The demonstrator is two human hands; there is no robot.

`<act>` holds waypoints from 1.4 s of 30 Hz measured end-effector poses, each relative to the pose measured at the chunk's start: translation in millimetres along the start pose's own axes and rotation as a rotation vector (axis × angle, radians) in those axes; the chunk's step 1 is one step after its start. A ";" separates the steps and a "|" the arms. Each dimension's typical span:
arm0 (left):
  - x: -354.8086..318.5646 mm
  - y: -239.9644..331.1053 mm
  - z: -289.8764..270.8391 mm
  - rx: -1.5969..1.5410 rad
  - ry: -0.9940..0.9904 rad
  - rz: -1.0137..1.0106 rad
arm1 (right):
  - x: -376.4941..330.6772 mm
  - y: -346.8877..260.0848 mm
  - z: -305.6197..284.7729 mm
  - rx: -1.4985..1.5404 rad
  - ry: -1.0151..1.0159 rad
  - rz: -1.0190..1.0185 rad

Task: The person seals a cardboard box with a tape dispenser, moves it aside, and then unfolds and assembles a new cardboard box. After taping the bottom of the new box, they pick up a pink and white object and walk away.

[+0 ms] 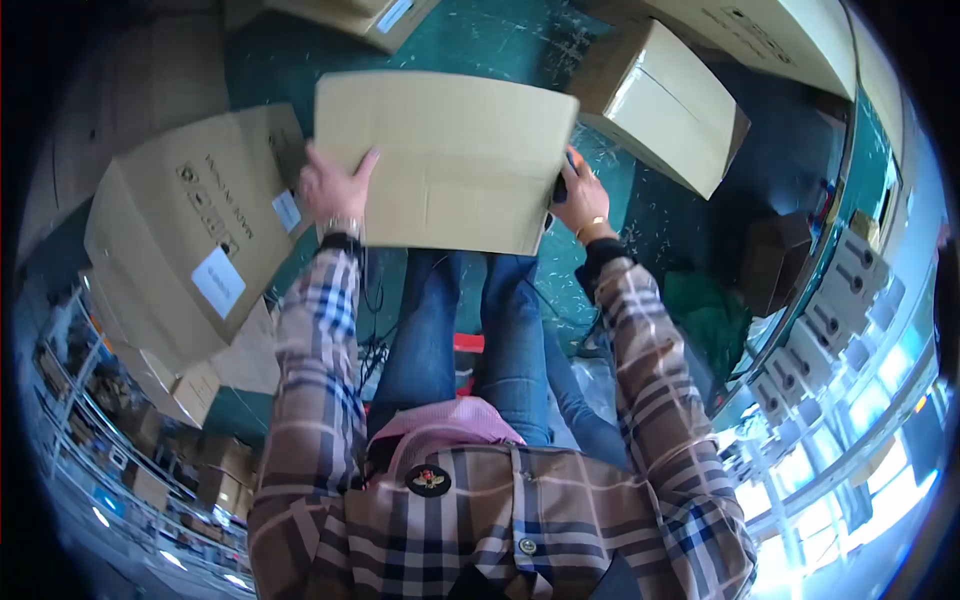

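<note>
A flat, tan, folded cardboard sheet (445,160) is gripped at its left edge by the left hand (335,190) and at its right edge by the right hand (580,195), above a green floor (500,40).

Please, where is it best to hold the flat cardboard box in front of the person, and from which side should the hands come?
Probably by its two short side edges, one hand from each side. The flat cardboard box is wide, thin and held level, so an outer grip likely keeps it from sagging or twisting. The left hand already lies on the left edge, and the right hand holds the right edge.
</note>
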State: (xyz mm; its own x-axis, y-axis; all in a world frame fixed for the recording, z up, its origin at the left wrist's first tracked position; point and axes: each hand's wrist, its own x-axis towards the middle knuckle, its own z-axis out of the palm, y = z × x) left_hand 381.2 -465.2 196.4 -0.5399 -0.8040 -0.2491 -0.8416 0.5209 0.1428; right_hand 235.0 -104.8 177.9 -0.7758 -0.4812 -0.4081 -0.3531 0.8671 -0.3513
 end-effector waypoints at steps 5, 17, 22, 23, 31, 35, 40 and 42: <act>10.9 -39.4 18.5 0.136 -0.082 -0.248 | 36.8 -16.3 -12.8 0.047 0.010 -0.037; -73.9 120.6 -16.5 -0.828 -0.889 0.289 | -150.2 -39.3 -93.0 0.438 0.266 -0.082; -76.8 185.1 -51.8 -1.043 -1.630 -0.119 | -154.5 -51.5 -101.0 0.488 0.323 -0.286; -75.0 189.1 -53.4 -1.063 -1.709 -0.209 | -152.0 -50.2 -101.7 0.499 0.329 -0.287; -42.6 181.6 -16.7 -0.736 -1.444 0.138 | -122.5 -46.3 -89.0 0.587 0.336 -0.298; -8.0 238.1 -16.5 -0.586 -1.103 0.451 | -103.6 -52.1 -72.7 0.616 0.317 -0.103; 81.9 285.9 29.6 -0.520 -0.820 0.724 | -41.1 -62.5 -55.2 0.636 0.357 0.059; 102.4 298.9 42.2 -0.513 -0.885 0.683 | -14.1 -63.1 -59.2 0.629 0.399 0.101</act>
State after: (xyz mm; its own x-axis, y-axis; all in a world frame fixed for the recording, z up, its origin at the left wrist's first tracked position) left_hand 74.9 -379.8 173.2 -0.8437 0.1646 -0.5109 -0.4067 0.4250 0.8087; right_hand 237.2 -145.1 255.8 -0.9614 -0.2167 -0.1695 0.0021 0.6103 -0.7922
